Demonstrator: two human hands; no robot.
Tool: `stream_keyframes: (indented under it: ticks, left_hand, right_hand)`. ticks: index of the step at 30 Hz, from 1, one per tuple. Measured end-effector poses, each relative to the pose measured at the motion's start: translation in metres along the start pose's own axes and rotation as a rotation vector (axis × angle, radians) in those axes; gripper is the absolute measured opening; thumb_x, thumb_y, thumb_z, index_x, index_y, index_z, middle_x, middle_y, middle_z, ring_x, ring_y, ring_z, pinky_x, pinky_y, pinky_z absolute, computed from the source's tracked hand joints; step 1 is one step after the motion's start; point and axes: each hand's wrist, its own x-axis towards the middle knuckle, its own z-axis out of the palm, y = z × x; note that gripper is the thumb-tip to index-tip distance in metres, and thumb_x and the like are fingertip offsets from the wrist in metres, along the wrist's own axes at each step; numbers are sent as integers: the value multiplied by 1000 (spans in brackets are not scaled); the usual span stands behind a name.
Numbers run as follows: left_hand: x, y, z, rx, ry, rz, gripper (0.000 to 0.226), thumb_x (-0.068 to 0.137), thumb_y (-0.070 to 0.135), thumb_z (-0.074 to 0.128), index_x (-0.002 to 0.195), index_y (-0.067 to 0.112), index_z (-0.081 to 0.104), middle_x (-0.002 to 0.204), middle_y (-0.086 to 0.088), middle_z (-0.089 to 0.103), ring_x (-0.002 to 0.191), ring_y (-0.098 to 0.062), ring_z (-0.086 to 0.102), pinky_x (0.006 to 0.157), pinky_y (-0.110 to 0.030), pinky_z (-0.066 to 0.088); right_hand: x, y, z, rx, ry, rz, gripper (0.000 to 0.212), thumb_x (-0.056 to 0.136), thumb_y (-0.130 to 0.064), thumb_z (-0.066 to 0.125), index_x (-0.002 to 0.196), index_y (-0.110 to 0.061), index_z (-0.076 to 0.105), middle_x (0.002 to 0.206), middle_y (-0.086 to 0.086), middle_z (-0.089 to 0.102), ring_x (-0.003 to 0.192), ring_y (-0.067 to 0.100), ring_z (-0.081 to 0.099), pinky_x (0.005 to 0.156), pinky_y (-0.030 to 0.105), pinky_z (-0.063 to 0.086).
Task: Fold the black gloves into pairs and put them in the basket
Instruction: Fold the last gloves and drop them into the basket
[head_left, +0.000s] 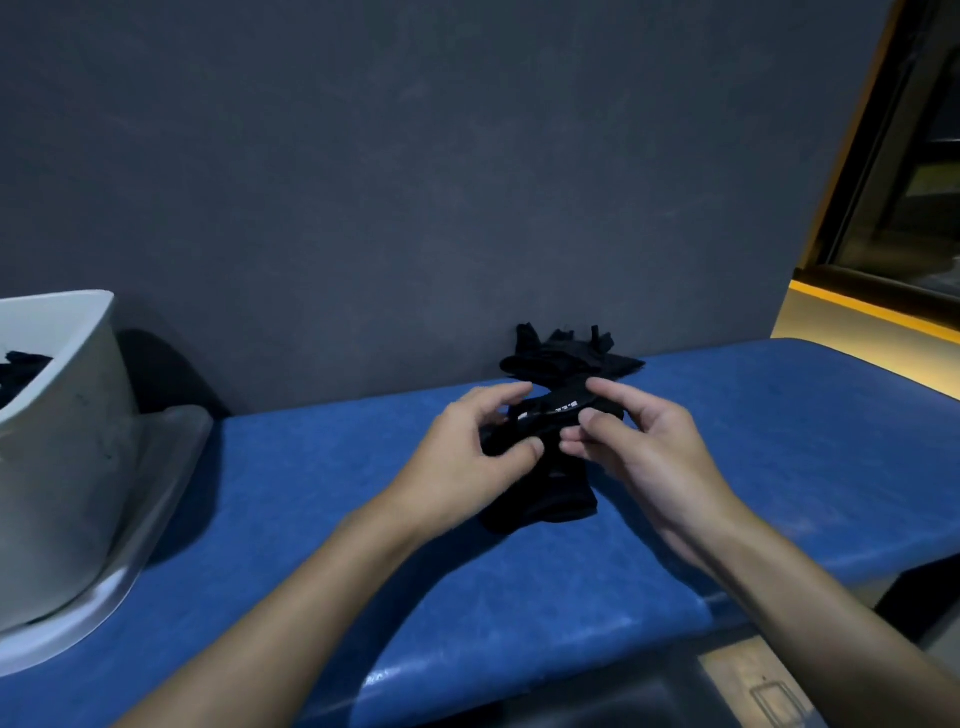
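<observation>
Blue table (311, 493), pale plastic basket (62, 415) at the left holding dark gloves (21, 364), left hand (467, 457) and right hand (649, 452) mid-table, curled fingers pinching a black glove bundle (550, 499) with small white print, limp black glove heap (566, 353) just beyond, against the far wall.

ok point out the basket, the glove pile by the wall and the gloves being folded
basket (67, 441): head view, outer side wall
glove pile (563, 358): head view, middle of the heap
gloves being folded (545, 499): head view, lower end
</observation>
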Motion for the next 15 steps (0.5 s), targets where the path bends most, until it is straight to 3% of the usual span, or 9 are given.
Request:
stream_keyframes:
  ticks: [4,8,11,15]
  left_hand:
    - [-2,-8,3,362,-52,114,44,75,39,70,119,33,67,114,22,63,103,-1,59,102,-38,42]
    - [-5,-11,6,527,-82,209,22,90,28,69,111,28,73,114,18,67,105,-4,61,106,-35,32]
    - [-6,-14,6,503,-58,274,20,90,23,68,109,23,75,109,14,70,99,-8,64,101,-38,40]
    - [-6,-17,6,432,-34,321,19,90,16,69,108,16,75,106,12,69,97,-9,64,92,-31,49]
  right_hand:
    - [-1,0,-7,-192,15,23,17,98,-13,54,108,-15,68,84,6,69,69,16,66,63,27,55]
    - [4,8,-26,-642,36,-8,22,100,-31,51,92,-29,71,92,-16,71,92,6,63,83,26,47]
    - [7,7,-33,-627,7,43,24,101,-33,49,87,-34,69,91,-23,67,93,-1,61,81,19,43]
    - [8,9,-32,-572,-11,68,27,101,-33,50,98,-25,75,95,-14,75,98,5,67,93,27,50]
